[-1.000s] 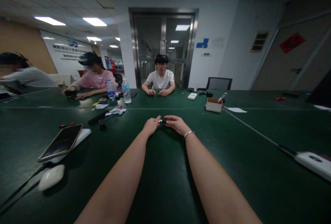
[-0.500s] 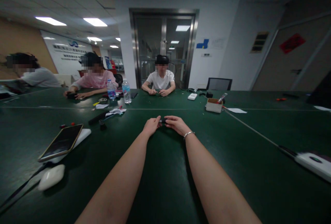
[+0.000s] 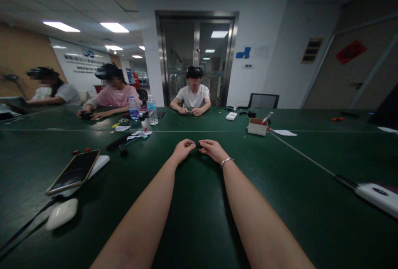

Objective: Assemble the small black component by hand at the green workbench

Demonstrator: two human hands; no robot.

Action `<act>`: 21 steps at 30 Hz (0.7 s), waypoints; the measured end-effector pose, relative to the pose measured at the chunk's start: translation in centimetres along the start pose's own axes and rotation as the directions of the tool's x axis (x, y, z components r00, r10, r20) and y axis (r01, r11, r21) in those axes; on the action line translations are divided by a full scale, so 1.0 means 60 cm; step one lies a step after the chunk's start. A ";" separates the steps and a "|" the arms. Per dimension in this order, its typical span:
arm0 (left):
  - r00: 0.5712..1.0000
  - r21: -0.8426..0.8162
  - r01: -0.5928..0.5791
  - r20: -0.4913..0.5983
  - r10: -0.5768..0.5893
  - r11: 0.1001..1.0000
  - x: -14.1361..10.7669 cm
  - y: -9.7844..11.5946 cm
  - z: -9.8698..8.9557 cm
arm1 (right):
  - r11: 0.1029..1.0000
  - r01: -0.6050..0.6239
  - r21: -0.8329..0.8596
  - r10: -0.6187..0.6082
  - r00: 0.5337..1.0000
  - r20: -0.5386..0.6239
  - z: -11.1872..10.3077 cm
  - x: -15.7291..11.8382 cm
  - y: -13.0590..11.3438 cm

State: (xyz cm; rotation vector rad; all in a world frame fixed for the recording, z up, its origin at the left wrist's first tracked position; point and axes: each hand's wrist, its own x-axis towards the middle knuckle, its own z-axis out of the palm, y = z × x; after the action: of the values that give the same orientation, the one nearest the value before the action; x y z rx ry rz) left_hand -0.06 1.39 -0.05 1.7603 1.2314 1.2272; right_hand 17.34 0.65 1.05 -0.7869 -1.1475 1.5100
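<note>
1. Both bare forearms reach straight out over the green table (image 3: 192, 219), running together toward its middle.
2. The left hand (image 3: 183, 149) and the right hand (image 3: 212, 149), a bracelet (image 3: 226, 161) at its wrist, meet fingertip to fingertip, fingers curled narrow and pinching a small dark object (image 3: 197, 145) between them.
3. The object sits just above the table, mostly hidden; it looks short and black, its long axis running left to right from hand to hand.
4. Which end faces where cannot be told.

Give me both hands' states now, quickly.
Left hand: fingers curled shut on one end of a small dark object.
Right hand: pinched shut on its other end.
</note>
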 end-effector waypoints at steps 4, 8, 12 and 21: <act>1.000 0.002 0.018 0.012 -0.018 1.000 0.001 -0.001 -0.001 | 1.000 -0.003 0.001 0.003 1.000 -0.002 0.000 -0.001 -0.001; 0.998 -0.001 0.044 0.037 -0.044 0.999 -0.003 0.005 -0.001 | 1.000 -0.013 -0.002 0.013 1.000 -0.003 0.000 -0.001 -0.002; 0.998 0.017 0.041 0.050 -0.042 0.999 -0.004 0.009 -0.002 | 1.000 -0.010 -0.005 0.010 1.000 0.003 -0.001 0.000 -0.001; 0.996 0.117 0.069 0.045 -0.074 0.991 -0.004 0.012 -0.005 | 1.000 0.014 0.000 -0.014 0.999 0.042 -0.005 0.000 0.001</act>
State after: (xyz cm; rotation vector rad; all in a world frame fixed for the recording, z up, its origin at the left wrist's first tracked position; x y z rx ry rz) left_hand -0.11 0.89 0.62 1.8017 1.3489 1.0847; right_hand 17.56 0.72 0.88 -0.7492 -1.1817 1.5208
